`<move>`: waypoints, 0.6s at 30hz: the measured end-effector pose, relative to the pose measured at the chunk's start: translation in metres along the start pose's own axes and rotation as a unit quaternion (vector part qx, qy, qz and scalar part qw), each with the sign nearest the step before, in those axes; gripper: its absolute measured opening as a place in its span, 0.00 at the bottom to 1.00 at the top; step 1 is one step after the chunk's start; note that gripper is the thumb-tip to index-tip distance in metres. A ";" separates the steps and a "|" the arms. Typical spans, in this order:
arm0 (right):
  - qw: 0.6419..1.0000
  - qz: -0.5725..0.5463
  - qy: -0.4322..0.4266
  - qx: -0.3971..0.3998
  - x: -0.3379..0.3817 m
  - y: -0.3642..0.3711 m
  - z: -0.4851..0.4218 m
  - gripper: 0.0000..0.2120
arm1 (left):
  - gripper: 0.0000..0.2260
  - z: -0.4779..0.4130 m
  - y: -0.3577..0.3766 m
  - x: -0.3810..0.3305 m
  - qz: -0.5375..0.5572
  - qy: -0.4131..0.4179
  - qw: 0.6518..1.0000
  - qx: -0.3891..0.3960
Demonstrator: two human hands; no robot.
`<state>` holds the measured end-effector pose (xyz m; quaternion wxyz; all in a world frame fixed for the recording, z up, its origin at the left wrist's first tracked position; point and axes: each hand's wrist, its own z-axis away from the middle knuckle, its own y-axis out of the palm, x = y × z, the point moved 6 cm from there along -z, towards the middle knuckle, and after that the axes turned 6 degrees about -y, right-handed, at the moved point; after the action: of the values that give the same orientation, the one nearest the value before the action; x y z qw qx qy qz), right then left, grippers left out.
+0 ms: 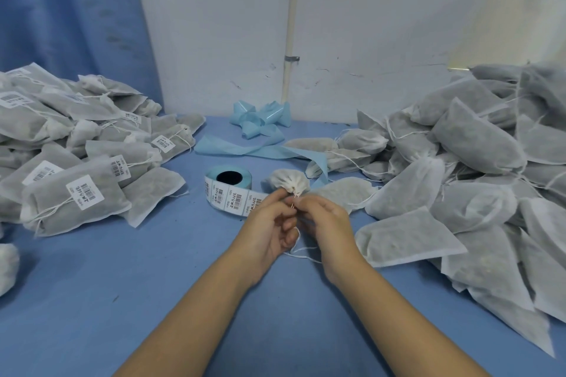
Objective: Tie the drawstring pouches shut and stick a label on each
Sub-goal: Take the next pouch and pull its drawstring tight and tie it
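Head view: the left hand (269, 225) and right hand (329, 220) meet at the middle of the blue tabletop (122, 285). The fingers (283, 193) of both are pinched together on the drawstring (301, 251), right at the neck of one pouch (286, 181).

The pouch's gathered mouth fans out from the fingertips toward 11 to 12 o'clock and touches them. The loose cord ends trail the opposite way, to 6 o'clock, under the palms and onto the tabletop. So the line that matters for the knot runs roughly 12 to 6, with the neck at the far end and the slack at the near end. Both hands sit equally near the neck, one on each side. I cannot tell whether the flat pouch just at 3 o'clock is this pouch's body or a separate one.

My judgement is that the knot is in hand and no label is on yet. The label roll (228, 180) stands near at 10 o'clock, its free strip of labels (235, 199) reaching almost to the left hand, which is the nearer one for peeling.

Labelled pouches (76, 193) are heaped at 9 o'clock, and unlabelled pouches (474, 180) at 3 o'clock. Spent backing strip (260, 128) lies at 12.
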<state>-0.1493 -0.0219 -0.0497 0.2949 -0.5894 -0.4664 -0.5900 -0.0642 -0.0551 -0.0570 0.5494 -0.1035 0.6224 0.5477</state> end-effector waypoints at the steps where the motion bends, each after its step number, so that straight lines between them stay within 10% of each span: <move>1: 1.000 -0.018 0.008 0.000 -0.001 0.000 -0.001 0.12 | 0.14 0.000 0.000 0.001 -0.003 -0.001 1.000 0.003; 18: 0.966 -0.188 0.174 0.038 -0.013 -0.003 -0.005 0.08 | 0.09 0.008 0.006 0.001 0.008 -0.036 0.999 0.025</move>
<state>-0.1527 -0.0277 -0.0624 0.2772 -0.3676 -0.5324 -0.7104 -0.0641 -0.0460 -0.0531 0.5694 -0.0647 0.6168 0.5395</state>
